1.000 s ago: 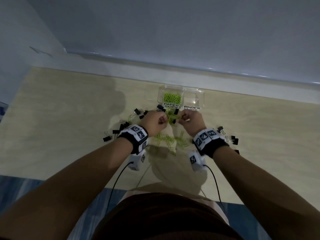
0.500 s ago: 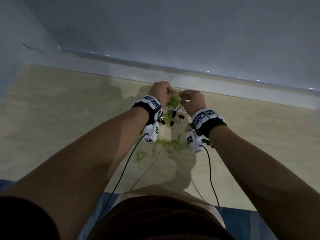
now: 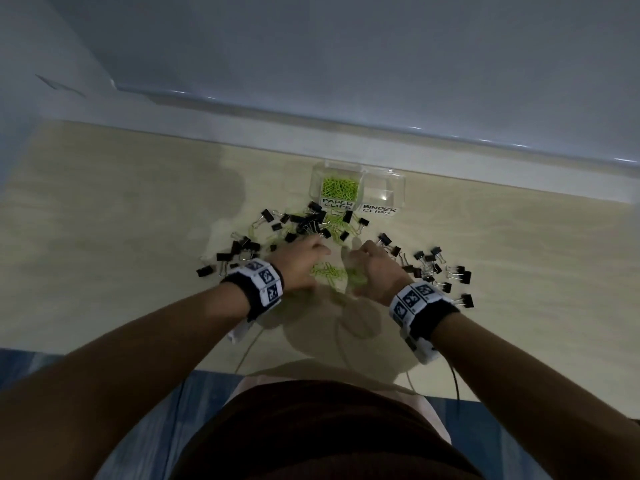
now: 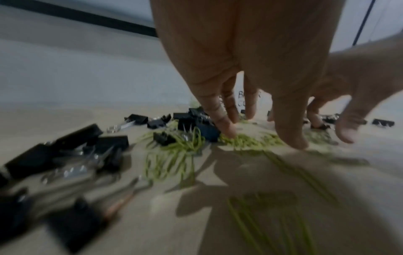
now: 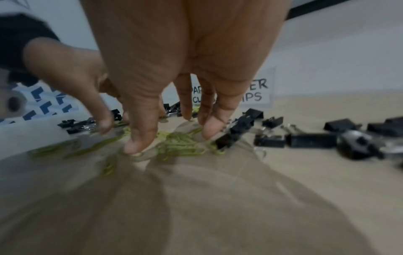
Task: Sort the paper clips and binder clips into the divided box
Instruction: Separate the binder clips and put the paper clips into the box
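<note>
Overhead, pale wooden tabletop (image 3: 104, 237) seen whole, with clear plastic divided box (image 3: 388, 183) at far edge: green heap in compartment labelled PAPER CLIPS, BINDER CLIPS compartment seemingly bare. Wrist views show only label fragments. Black metal binder clips (image 3: 308, 221) scattered left, right and before box; loose green wire paper clips (image 3: 327, 271) lie between hands. Left hand (image 3: 299, 259) and right hand (image 3: 375, 270) lowered, fingers (image 5: 139, 138) extended, tips pressed onto paper clips, nothing gripped. Half second earlier, both hands were raised at box.
</note>
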{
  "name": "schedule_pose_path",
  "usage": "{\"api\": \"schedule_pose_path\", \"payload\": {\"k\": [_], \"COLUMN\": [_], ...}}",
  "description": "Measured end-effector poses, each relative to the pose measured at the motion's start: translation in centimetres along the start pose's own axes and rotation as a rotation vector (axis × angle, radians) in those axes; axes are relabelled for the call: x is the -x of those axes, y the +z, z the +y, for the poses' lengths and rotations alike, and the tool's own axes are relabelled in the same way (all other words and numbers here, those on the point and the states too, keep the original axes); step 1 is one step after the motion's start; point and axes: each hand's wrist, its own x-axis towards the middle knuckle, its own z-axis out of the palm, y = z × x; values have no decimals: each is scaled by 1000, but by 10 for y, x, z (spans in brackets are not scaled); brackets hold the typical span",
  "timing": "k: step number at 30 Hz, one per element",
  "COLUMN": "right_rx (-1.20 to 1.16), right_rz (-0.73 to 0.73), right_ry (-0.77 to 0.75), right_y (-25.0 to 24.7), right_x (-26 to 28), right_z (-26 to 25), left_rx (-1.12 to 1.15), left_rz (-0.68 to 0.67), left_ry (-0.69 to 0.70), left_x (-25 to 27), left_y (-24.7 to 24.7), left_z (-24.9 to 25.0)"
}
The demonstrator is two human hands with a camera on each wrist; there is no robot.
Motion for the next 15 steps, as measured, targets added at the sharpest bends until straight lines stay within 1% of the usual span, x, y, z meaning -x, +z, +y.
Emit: {"api": "schedule_pose_path", "payload": {"k": [2, 4, 6, 9, 11, 15], "right_rx": [-39, -62, -108, -201, -201, -72], "right_rz": [52, 77, 84, 106, 125, 156], "right_ry": [42, 42, 23, -1, -3, -33], "right_y": [6, 13, 18, 20, 18, 19], "right_x": [0, -2, -7, -8, -7, -7], "right_z": [-9, -20, -28, -36, -37, -31], "left_rx": [-71, -74, -16, 73, 76, -17], "left_rz": [5, 29, 60, 106, 107, 71], "left_ry": [-22, -61, -97, -116, -109, -76], "left_x": [0, -1, -4, -6, -7, -7], "left_y": [15, 20, 23, 24, 23, 14], "left_z": [0, 1, 2, 3, 2, 4]}}
